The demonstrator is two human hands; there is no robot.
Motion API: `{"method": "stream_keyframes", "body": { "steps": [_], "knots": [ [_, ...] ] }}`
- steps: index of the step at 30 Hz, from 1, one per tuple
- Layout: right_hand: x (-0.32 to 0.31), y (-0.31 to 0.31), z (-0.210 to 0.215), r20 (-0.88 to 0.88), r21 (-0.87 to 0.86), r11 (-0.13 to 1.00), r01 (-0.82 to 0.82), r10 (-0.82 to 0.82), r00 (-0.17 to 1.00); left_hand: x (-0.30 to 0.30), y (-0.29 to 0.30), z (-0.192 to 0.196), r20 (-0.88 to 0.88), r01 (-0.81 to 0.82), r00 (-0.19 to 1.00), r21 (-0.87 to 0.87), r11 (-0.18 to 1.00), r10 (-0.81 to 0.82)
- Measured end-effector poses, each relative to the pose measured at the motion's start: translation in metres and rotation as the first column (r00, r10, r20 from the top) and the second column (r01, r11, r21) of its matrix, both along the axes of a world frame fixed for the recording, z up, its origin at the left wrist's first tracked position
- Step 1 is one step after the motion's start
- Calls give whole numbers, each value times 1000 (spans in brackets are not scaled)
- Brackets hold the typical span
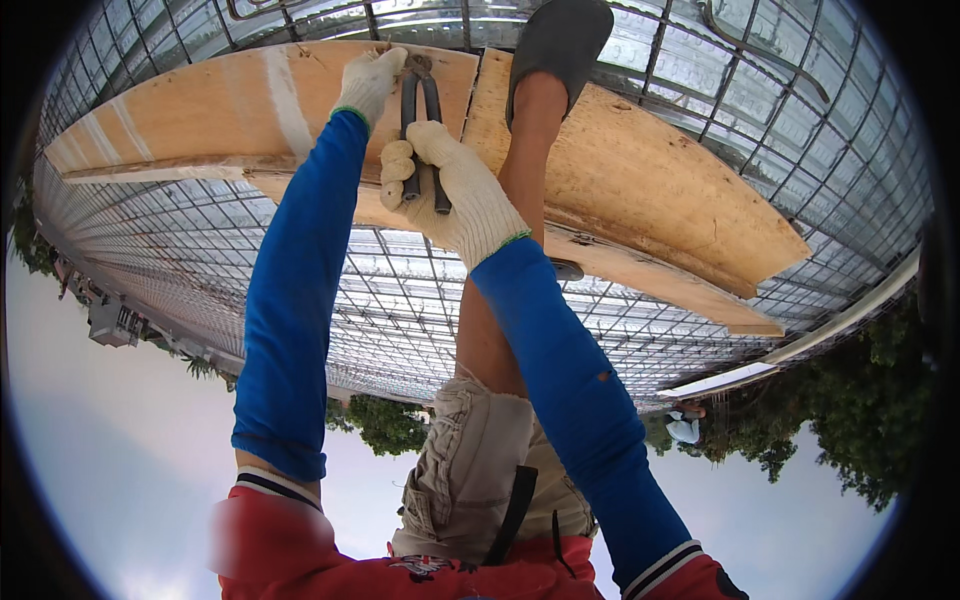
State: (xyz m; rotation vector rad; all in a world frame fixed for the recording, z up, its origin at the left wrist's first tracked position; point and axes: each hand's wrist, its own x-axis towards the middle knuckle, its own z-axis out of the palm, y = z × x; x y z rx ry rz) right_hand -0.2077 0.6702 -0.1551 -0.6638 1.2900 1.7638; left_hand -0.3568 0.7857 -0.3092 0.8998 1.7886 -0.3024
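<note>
My right hand (pixel 458 192), in a cream knit glove, is wrapped around the dark handles of a pair of pincers (pixel 408 100). The handles are a little apart, and the tool's rusty head points away from me at the far edge of a plywood board (pixel 210 105). Just left of that head, my gloved left hand (pixel 370 82) is closed, with its fingertips close to the jaws. Whatever it pinches is too small to make out. A bit of thin wire seems to show by the jaws, but I cannot tell what they grip.
Steel bar mesh (pixel 690 70) spreads over shiny metal decking. A second plywood board (pixel 640 170) lies to the right, under my foot in a dark slipper (pixel 560 55). Bent bars (pixel 765 60) rest on the mesh. A distant person (pixel 684 425) is near trees.
</note>
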Motion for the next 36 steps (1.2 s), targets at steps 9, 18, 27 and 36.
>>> {"method": "stream_keyframes", "body": {
  "steps": [9,18,27,36],
  "knots": [
    [-12,-74,17,662,9,346,-938,701,265,-26,-12,-34,120,-187,976,45,981,180],
    [16,-17,29,412,91,687,-721,633,656,-31,6,-6,241,-155,953,-135,979,184],
    [-6,-40,23,396,116,659,-743,655,643,-21,-6,26,431,-437,765,-196,878,478],
    [26,-62,6,297,302,669,-680,611,733,17,-22,58,149,41,983,393,919,-107]
  ]
}}
